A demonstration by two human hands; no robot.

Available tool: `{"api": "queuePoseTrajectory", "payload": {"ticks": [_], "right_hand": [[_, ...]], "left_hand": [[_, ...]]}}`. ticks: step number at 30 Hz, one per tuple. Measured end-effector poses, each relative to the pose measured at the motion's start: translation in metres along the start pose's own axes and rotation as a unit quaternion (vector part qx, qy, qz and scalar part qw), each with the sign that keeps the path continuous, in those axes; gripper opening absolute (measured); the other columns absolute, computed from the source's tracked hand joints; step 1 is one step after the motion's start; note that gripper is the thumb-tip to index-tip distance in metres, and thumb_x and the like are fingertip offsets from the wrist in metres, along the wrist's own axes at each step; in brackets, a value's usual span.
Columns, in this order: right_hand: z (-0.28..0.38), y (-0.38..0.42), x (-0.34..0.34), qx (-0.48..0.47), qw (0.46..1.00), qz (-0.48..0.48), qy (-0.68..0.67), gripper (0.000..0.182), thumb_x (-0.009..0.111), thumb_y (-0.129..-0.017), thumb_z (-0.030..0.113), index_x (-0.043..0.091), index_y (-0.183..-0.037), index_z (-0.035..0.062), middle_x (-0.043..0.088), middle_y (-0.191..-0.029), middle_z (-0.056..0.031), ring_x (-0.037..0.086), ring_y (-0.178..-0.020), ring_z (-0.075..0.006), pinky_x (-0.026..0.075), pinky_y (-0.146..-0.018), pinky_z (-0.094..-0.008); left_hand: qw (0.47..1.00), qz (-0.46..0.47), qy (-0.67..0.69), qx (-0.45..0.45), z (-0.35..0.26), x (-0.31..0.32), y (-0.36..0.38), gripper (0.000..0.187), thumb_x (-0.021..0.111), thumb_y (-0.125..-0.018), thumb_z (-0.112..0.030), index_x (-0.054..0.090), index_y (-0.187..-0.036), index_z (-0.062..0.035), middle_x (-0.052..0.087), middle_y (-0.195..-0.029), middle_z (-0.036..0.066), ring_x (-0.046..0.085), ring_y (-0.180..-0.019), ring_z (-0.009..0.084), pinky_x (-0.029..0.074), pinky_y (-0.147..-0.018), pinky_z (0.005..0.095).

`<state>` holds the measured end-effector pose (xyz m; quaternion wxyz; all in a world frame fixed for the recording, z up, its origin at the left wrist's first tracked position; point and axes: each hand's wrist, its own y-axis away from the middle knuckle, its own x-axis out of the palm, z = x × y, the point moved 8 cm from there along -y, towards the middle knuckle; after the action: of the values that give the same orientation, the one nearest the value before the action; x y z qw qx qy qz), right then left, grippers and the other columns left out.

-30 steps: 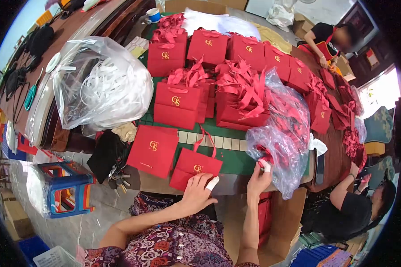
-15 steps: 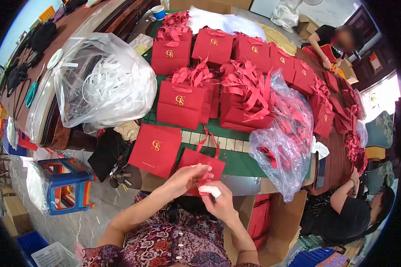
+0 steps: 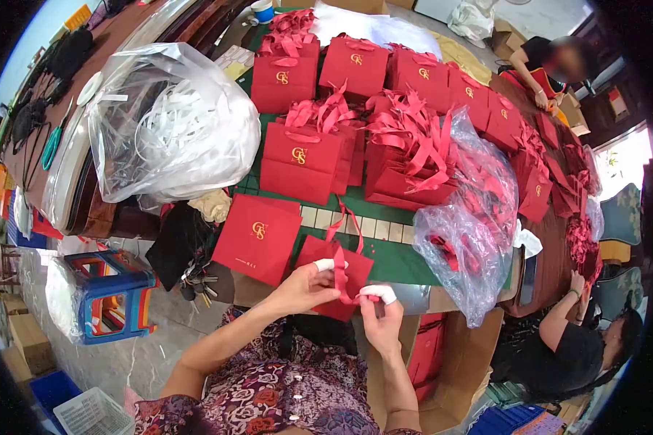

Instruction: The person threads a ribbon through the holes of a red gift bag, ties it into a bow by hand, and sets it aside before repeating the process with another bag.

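A small red paper bag (image 3: 355, 269) lies at the front edge of the table, one ribbon handle looping out at its far side. A red ribbon (image 3: 340, 270) hangs over its near side, between my hands. My left hand (image 3: 305, 290), with white wrapping on a fingertip, is closed at the ribbon beside the bag. To the right, my right hand (image 3: 382, 315) pinches the ribbon's end between thumb and a white-wrapped finger. Left of this bag lies a flat red bag (image 3: 257, 238) with gold lettering.
Finished-looking red bags (image 3: 297, 163) with ribbons stand in rows behind. A clear plastic bag (image 3: 479, 217) of red ribbons lies right, another plastic bag (image 3: 174, 123) of white strips left. An open carton (image 3: 453, 370) stands below the table. Two other people work at the right.
My hands have moved apart, the right one going right with the ribbon's end. The ribbon now shows stretched between them. The whole view has shifted slightly.
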<state>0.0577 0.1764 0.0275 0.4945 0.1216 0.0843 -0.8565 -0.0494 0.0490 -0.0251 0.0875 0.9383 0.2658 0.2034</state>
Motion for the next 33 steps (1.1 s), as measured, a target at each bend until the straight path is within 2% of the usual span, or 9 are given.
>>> {"api": "queuePoseTrajectory", "payload": {"ticks": [7, 14, 16, 22, 24, 26, 27, 31, 33], "right_hand": [[-0.015, -0.007, 0.0, 0.065, 0.981, -0.068, -0.167, 0.008, 0.059, -0.097, 0.001, 0.06, -0.105, 0.0025, 0.061, -0.094, -0.0004, 0.058, -0.082, -0.0082, 0.047, -0.074, -0.0223], [-0.017, -0.006, -0.002, 0.086, 0.972, -0.111, -0.188, 0.011, 0.062, -0.095, 0.0, 0.062, -0.106, 0.0027, 0.061, -0.097, 0.001, 0.055, -0.086, -0.0063, 0.047, -0.078, -0.0218], [-0.024, -0.003, -0.004, 0.107, 0.965, -0.124, -0.204, 0.012, 0.063, -0.094, 0.0, 0.062, -0.106, 0.0025, 0.061, -0.097, 0.0003, 0.055, -0.086, -0.0072, 0.047, -0.078, -0.0226], [0.013, 0.019, -0.042, 0.008, 0.96, -0.191, 0.207, 0.024, 0.072, -0.083, 0.003, 0.061, -0.105, 0.0019, 0.059, -0.091, -0.0098, 0.058, -0.079, -0.0202, 0.048, -0.075, -0.0326], [0.022, 0.027, -0.046, 0.011, 0.957, -0.204, 0.206, 0.029, 0.071, -0.081, 0.004, 0.062, -0.109, 0.0028, 0.056, -0.095, -0.0119, 0.056, -0.086, -0.0273, 0.046, -0.081, -0.0375], [0.046, 0.031, -0.043, -0.036, 0.901, -0.206, 0.379, 0.032, 0.068, -0.084, 0.002, 0.06, -0.114, 0.0016, 0.051, -0.111, -0.0152, 0.052, -0.101, -0.0303, 0.043, -0.089, -0.0393], [0.044, 0.031, -0.039, -0.021, 0.92, -0.17, 0.352, 0.034, 0.067, -0.083, 0.001, 0.061, -0.116, 0.0024, 0.046, -0.116, -0.0167, 0.047, -0.109, -0.0341, 0.041, -0.094, -0.0421], [0.043, 0.007, -0.005, -0.079, 0.971, -0.044, 0.222, 0.029, 0.077, -0.082, 0.016, 0.068, -0.109, 0.0101, 0.063, -0.107, -0.01, 0.057, -0.102, -0.0309, 0.042, -0.09, -0.0416], [0.033, -0.005, 0.007, -0.035, 0.978, 0.008, 0.206, 0.019, 0.073, -0.084, 0.01, 0.07, -0.103, 0.0068, 0.066, -0.095, -0.0095, 0.061, -0.093, -0.0274, 0.045, -0.085, -0.0371]], "left_hand": [[0.996, 0.031, -0.069, -0.053, -0.005, 0.008, 0.006, 0.071, 0.071, -0.088, 0.0, 0.031, -0.146, -0.0021, 0.068, -0.104, 0.009, 0.066, -0.097, 0.016, 0.055, -0.081, 0.0296], [0.99, 0.023, -0.087, -0.11, 0.0, 0.007, 0.012, 0.065, 0.073, -0.088, -0.005, 0.036, -0.14, -0.0007, 0.071, -0.094, 0.011, 0.068, -0.083, 0.0136, 0.056, -0.071, 0.0278], [0.984, -0.06, -0.119, -0.118, -0.012, -0.002, 0.016, 0.057, 0.074, -0.088, -0.007, 0.041, -0.133, -0.0011, 0.073, -0.09, 0.01, 0.068, -0.078, 0.0119, 0.056, -0.067, 0.027], [0.949, -0.106, -0.293, -0.042, -0.034, -0.002, 0.017, 0.053, 0.074, -0.087, -0.01, 0.043, -0.129, -0.0032, 0.075, -0.09, 0.013, 0.072, -0.081, 0.0208, 0.057, -0.07, 0.0324], [0.942, -0.104, -0.317, -0.036, -0.032, 0.0, 0.017, 0.053, 0.074, -0.087, -0.01, 0.043, -0.129, -0.0032, 0.074, -0.091, 0.013, 0.073, -0.082, 0.0244, 0.057, -0.071, 0.034], [0.902, -0.115, -0.411, 0.059, -0.04, 0.007, 0.018, 0.048, 0.072, -0.087, -0.011, 0.046, -0.126, -0.0032, 0.074, -0.091, 0.013, 0.072, -0.084, 0.03, 0.057, -0.072, 0.0371], [0.902, -0.114, -0.411, 0.059, -0.039, 0.009, 0.019, 0.048, 0.072, -0.087, -0.011, 0.046, -0.126, -0.0032, 0.074, -0.091, 0.013, 0.072, -0.084, 0.03, 0.057, -0.072, 0.0371], [0.889, -0.075, -0.442, 0.097, -0.046, 0.025, 0.02, 0.039, 0.071, -0.088, -0.011, 0.051, -0.121, -0.0028, 0.073, -0.092, 0.013, 0.071, -0.084, 0.033, 0.057, -0.071, 0.0401], [0.871, -0.068, -0.473, 0.116, -0.052, 0.03, 0.019, 0.036, 0.072, -0.088, -0.014, 0.054, -0.118, -0.0037, 0.071, -0.091, 0.014, 0.071, -0.083, 0.0332, 0.057, -0.068, 0.0405]]}}
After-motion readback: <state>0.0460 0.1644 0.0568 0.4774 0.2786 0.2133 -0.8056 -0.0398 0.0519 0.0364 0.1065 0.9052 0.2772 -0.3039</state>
